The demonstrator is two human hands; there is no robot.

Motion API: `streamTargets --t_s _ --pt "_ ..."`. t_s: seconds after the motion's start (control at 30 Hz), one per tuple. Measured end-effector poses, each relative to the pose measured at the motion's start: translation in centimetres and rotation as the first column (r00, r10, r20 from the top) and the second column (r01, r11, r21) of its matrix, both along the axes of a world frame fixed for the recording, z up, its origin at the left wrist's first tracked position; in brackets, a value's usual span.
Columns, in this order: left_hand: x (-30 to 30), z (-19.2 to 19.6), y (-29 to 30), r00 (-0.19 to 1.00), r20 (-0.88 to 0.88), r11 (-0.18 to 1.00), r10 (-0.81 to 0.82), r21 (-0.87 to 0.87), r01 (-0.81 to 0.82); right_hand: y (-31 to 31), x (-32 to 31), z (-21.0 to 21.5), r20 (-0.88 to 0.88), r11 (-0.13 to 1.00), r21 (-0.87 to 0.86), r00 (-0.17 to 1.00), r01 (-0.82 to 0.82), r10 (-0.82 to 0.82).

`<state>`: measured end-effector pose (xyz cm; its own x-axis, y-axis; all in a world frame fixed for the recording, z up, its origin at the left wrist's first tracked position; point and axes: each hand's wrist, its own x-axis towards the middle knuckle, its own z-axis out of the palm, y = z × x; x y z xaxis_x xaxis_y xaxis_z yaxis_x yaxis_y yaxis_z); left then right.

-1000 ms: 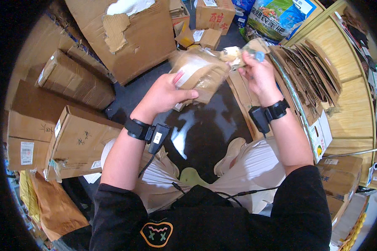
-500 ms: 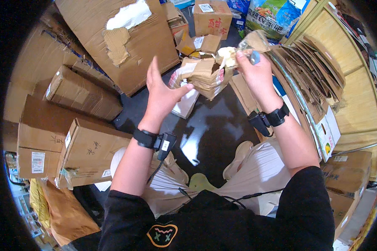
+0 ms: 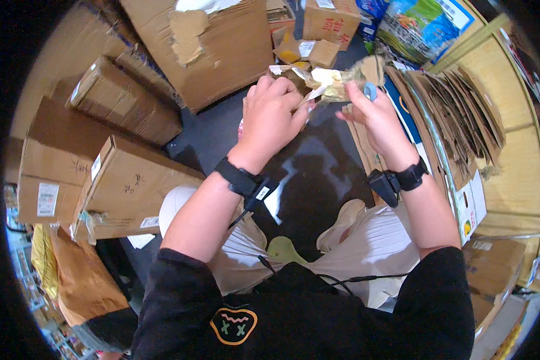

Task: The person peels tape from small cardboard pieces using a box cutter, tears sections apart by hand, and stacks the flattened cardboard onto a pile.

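My left hand (image 3: 270, 114) is closed, palm down, over a crumpled brown package, whose red and white edge (image 3: 240, 129) peeks out beside the palm. Most of the package is hidden under this hand. From near the left thumb a crumpled wad of clear and whitish packing tape (image 3: 330, 78) stretches across to my right hand (image 3: 378, 117). The right thumb and forefinger pinch that tape, while the other fingers are loosely curled. A small blue rounded thing (image 3: 371, 91) shows at the right forefinger; its kind cannot be made out.
Tall cardboard boxes (image 3: 126, 186) stand at the left, with a large torn box (image 3: 222, 54) behind. Flattened cardboard sheets (image 3: 456, 114) lean at the right. An opened small box (image 3: 318, 53) and a colourful printed sack (image 3: 423, 30) sit at the back. Dark floor (image 3: 318, 174) lies between my legs.
My left hand has gone from spread fingers beside the package to closed over it, moving right. My right hand still holds the tape and has shifted slightly. The view has turned a little.
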<state>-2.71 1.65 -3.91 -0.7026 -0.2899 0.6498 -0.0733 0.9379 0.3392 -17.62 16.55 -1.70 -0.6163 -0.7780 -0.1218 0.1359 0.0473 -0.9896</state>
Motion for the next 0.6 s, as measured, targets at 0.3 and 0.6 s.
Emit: streamTargets --t_s 0.3,0.6 --pt "-0.3 -0.5 0.1 0.983 0.097 0.967 0.155 0.187 -0.171 1.4 -1.5 -1.1 0.324 0.893 0.001 0.845 -0.449 0.425" --pt "0.4 -2.1 -3.1 0.980 0.160 0.720 0.121 0.665 -0.198 -0.5 0.6 -1.5 0.192 0.901 0.098 0.896 -0.423 0.400"
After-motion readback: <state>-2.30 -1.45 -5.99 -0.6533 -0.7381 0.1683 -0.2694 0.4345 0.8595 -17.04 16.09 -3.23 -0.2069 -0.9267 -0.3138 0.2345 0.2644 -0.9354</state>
